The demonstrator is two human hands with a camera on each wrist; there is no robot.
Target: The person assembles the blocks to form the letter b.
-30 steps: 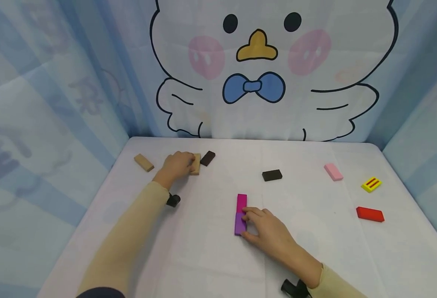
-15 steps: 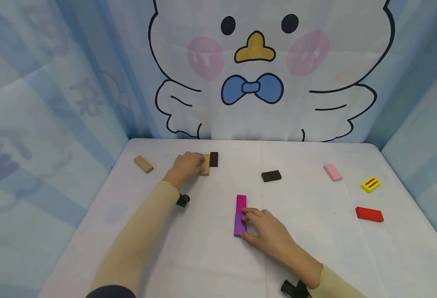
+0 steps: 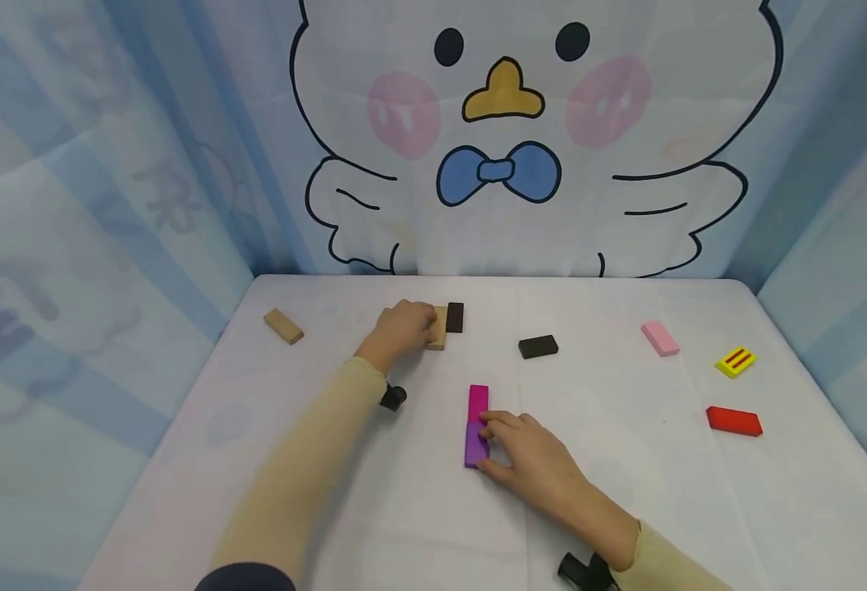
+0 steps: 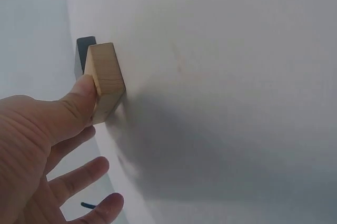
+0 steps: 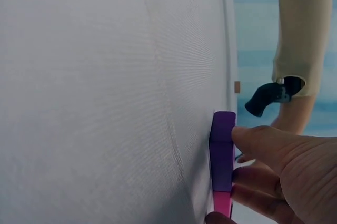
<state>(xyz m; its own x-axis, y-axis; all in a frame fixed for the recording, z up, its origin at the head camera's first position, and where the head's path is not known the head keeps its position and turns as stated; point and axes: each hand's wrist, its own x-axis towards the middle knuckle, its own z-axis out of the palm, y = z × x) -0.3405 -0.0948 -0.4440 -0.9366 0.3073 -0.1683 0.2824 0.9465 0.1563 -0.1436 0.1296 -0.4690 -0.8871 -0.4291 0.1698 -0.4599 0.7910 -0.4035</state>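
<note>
Farther right than before, along the far side, the left hand (image 3: 400,330) is pinching the tan wooden block (image 3: 439,330) against the dark brown block (image 3: 456,318); the right hand (image 3: 533,460) is gripping the purple block (image 3: 472,453). Off-centre pushing could be skewing the unheld dark brown block.

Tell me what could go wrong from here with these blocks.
The left fingers hold only the tan block; the dark brown block, ungripped at its side, could twist out of line if pushed. Pushed right, the pair might bump the black block. A slip of the right fingers could part the purple block from the magenta block.
</note>
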